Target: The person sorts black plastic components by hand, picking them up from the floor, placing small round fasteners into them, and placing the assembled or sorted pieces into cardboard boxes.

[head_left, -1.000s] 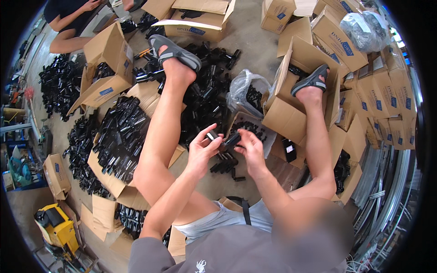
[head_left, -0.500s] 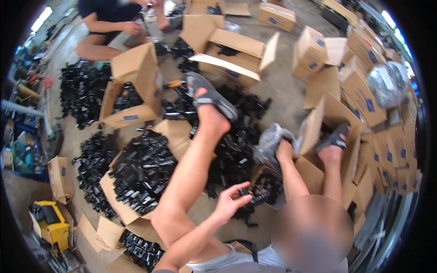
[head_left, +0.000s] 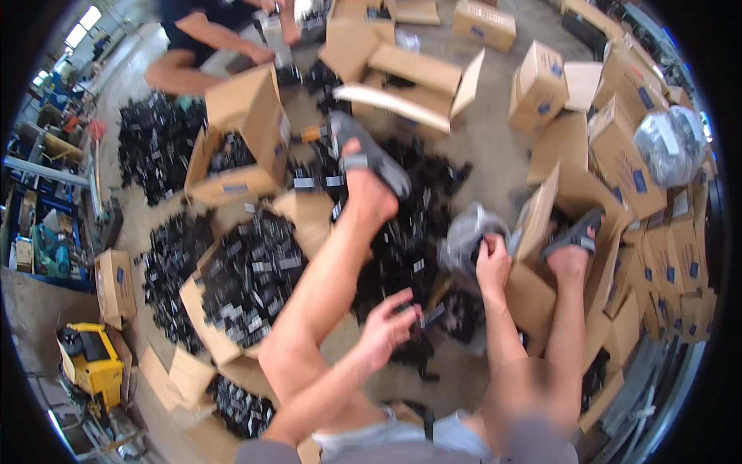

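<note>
My left hand (head_left: 386, 331) is over the floor between my legs, its fingers curled around a small black part (head_left: 420, 315) blurred by motion. Just below it lie more loose black parts (head_left: 412, 354). Bunched at the edge of a clear plastic bag (head_left: 461, 246) with dark contents are the fingers of my right hand (head_left: 493, 261); whatever they pinch is too small to make out. Between the hands is another clear bag or liner holding black parts (head_left: 461, 315). A large heap of black parts (head_left: 402, 240) spreads beyond my left hand.
An open carton full of black parts (head_left: 251, 271) stands to the left, with a smaller open carton (head_left: 236, 188) beyond it. Stacked cartons (head_left: 665, 247) line the right side. A yellow machine (head_left: 97, 363) is at lower left. Another person (head_left: 209, 39) sits at far left.
My right hand has drawn back out of the clear bag, its fingers now showing. My left hand has risen slightly with its black part. The whole view has shifted a little.
</note>
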The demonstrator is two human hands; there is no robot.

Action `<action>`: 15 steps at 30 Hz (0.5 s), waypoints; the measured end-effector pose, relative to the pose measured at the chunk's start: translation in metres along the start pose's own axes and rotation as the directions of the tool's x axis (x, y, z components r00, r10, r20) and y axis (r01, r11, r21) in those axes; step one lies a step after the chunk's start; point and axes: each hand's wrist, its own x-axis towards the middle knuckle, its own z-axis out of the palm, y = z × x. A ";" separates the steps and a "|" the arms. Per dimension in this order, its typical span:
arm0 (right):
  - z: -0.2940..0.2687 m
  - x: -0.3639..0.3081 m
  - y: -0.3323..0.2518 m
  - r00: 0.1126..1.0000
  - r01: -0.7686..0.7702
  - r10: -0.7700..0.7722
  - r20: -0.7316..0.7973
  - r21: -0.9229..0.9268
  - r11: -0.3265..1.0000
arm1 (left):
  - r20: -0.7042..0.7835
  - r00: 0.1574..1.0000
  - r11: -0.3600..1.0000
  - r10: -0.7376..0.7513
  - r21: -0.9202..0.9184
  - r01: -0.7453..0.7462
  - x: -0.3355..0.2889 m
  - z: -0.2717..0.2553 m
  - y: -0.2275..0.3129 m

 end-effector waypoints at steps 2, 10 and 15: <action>-0.024 -0.038 -0.034 0.996 -0.086 0.088 0.003 0.250 0.965 | -0.019 1.000 0.990 0.021 -0.140 -0.023 -0.003 -0.002 -0.003; -0.129 -0.178 -0.127 0.927 -0.321 0.052 0.372 0.714 0.622 | 0.080 0.985 0.904 0.150 -0.415 -0.104 -0.044 0.035 -0.030; -0.174 -0.200 -0.126 0.957 -0.247 0.061 0.285 0.684 0.686 | 0.114 0.977 0.888 0.183 -0.445 -0.114 -0.077 0.067 -0.049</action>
